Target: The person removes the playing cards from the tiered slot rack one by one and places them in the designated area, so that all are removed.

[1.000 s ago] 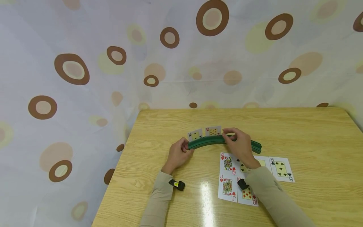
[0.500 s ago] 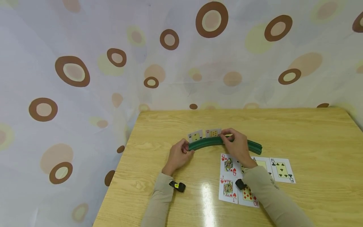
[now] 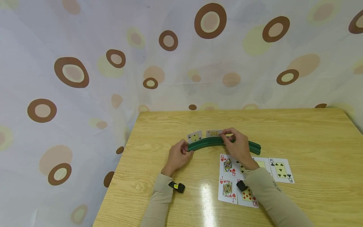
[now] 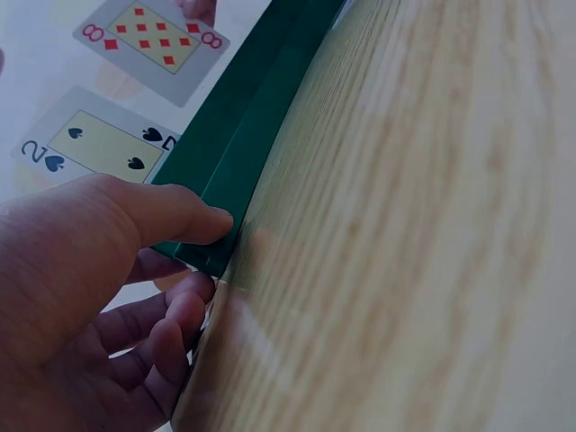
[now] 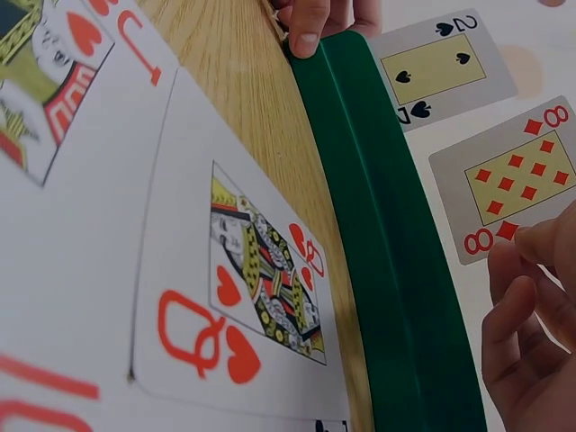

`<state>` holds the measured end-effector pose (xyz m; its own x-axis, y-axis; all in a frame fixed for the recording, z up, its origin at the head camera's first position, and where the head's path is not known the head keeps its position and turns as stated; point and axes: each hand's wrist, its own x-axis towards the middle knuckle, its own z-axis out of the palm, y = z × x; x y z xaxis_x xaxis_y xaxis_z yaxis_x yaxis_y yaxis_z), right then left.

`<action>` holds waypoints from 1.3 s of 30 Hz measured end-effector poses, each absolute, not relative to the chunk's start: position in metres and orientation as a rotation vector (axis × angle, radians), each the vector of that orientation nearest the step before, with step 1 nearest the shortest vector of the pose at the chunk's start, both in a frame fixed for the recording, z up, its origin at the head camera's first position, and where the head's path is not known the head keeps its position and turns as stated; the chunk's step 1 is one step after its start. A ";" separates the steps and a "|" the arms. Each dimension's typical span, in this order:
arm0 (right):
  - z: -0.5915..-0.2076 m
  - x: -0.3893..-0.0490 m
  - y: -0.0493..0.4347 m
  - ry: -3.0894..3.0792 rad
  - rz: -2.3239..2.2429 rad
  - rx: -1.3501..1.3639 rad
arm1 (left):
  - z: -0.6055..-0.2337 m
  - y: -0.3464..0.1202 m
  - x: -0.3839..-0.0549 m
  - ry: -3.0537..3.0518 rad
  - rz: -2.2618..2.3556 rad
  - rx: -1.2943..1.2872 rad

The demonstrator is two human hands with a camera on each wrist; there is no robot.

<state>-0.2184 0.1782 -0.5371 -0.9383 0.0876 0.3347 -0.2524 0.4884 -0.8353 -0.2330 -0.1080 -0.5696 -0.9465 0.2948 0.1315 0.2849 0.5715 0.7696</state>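
Note:
A curved green card holder (image 3: 205, 144) lies on the table. My left hand (image 3: 177, 156) grips its left end, the thumb (image 4: 184, 216) on the front and the other fingers curled at the tip. Standing in the holder near that hand is a two of spades (image 4: 101, 139). To its right, an eight of diamonds (image 5: 513, 175) leans back. My right hand (image 3: 239, 148) pinches this card by its lower right corner between thumb and fingertips. That hand covers part of the holder's right half.
In front of the holder lie face-up cards: a queen of hearts (image 3: 227, 164), a jack of hearts (image 3: 227, 188), a ten of diamonds (image 3: 247, 196), a five of clubs (image 3: 281, 170) and others under the right forearm. A patterned cloth (image 3: 181, 63) hangs behind the table.
My right hand has shifted slightly left, closing on the eight of diamonds. That card tilts further back and looks flatter. The left hand keeps its grip on the holder.

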 end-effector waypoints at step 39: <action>-0.508 -0.166 0.205 -2.288 1.444 0.169 | -0.570 -0.109 -0.233 2.748 1.392 0.530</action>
<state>-0.1665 0.2051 -0.5077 -0.9011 0.1219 0.4162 -0.3232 0.4511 -0.8319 -0.2334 -0.1094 -0.5697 -0.9425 0.3048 0.1372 0.2909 0.5461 0.7856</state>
